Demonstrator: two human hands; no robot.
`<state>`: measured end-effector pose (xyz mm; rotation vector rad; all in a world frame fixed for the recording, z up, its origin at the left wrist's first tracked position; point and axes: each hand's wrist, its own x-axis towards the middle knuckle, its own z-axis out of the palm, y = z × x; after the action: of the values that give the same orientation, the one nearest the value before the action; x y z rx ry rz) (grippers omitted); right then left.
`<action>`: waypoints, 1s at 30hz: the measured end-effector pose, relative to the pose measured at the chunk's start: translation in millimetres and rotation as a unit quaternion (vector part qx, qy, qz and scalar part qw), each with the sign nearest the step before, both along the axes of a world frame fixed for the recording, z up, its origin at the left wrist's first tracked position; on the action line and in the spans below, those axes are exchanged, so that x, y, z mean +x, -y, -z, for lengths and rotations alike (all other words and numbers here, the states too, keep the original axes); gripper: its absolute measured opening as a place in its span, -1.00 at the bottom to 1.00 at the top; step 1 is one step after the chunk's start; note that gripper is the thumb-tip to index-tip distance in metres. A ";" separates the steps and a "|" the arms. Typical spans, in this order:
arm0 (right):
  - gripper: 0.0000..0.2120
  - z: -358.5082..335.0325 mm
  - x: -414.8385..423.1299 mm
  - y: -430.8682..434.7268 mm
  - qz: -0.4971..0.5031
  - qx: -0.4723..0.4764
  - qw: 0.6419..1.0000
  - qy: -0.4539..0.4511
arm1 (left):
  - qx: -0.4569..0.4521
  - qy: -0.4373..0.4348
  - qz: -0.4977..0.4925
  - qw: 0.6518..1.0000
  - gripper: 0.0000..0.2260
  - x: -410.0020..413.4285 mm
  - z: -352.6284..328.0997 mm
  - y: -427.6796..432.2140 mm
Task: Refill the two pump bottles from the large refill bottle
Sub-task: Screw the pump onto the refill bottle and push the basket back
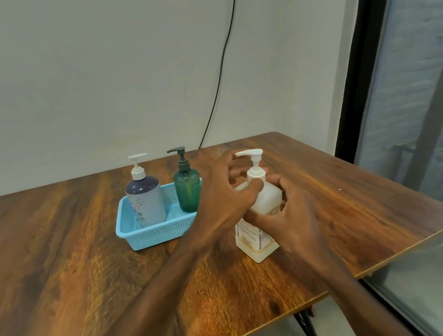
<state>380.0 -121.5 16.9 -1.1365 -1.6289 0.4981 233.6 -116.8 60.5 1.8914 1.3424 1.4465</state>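
Refill bottle point(267, 200), white with a pump top, stands upright on the table point(87, 268) between your two hands, and both are clamped on it. Your right hand point(290, 215) wraps its body from the right; your left hand point(223, 195) pinches the collar under the pump. Nearest you, bare wood lies under both forearms. Right of your right hand the tabletop runs bare to its rounded edge, with the window point(431, 114) just beyond. Just left of your left hand sits a blue basket point(150, 235). In it stand a grey pump bottle point(147, 202) and, nearer your hand, a green pump bottle point(188, 191). Beyond your hands, bare wood reaches the wall point(64, 75), where a black cable point(220, 78) hangs.
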 end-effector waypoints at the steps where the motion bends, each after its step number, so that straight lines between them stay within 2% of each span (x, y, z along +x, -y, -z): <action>1: -0.34 0.1 0.3 -0.3 -0.001 0.000 1.000 -0.001 | 0.003 -0.001 -0.003 1.000 -0.58 2.1 -0.1 0.5; 4: -0.35 1.2 1.7 -1.3 -0.002 -0.009 1.000 -0.001 | 0.011 -0.011 -0.024 1.000 -0.53 6.1 -0.6 3.0; 7: -0.37 1.3 1.5 -1.7 -0.011 -0.012 1.000 -0.012 | 0.027 0.011 -0.045 0.999 -0.57 3.2 1.0 2.0; 10: -0.36 1.9 1.7 -2.1 -0.017 -0.014 1.000 -0.013 | 0.014 0.015 -0.028 0.999 -0.65 -2.1 0.0 0.8; 15: -0.35 2.2 1.1 -2.4 -0.013 -0.007 1.000 -0.015 | 0.015 -0.011 -0.007 1.000 -0.68 -8.9 -2.2 0.2; 21: -0.34 1.1 0.4 -1.5 -0.010 -0.004 1.000 -0.014 | -0.011 -0.024 0.052 0.998 -0.59 -22.0 -8.9 -3.7; 24: -0.35 1.1 0.5 -1.9 -0.007 -0.008 1.000 -0.011 | -0.033 -0.065 0.073 0.995 -0.53 -23.2 -11.2 -4.3; 27: -0.35 1.0 1.5 -1.4 -0.009 -0.010 1.000 -0.011 | -0.033 -0.106 0.041 0.993 -0.42 -15.5 -10.8 -1.2; 30: -0.39 -0.1 1.2 -0.1 -0.012 -0.017 1.000 -0.018 | -0.007 -0.049 -0.016 0.999 -0.44 -5.9 -8.8 1.2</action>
<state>381.2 -121.3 17.1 -1.1279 -1.6091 0.5613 227.7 -118.0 69.3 1.9634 1.4290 1.3707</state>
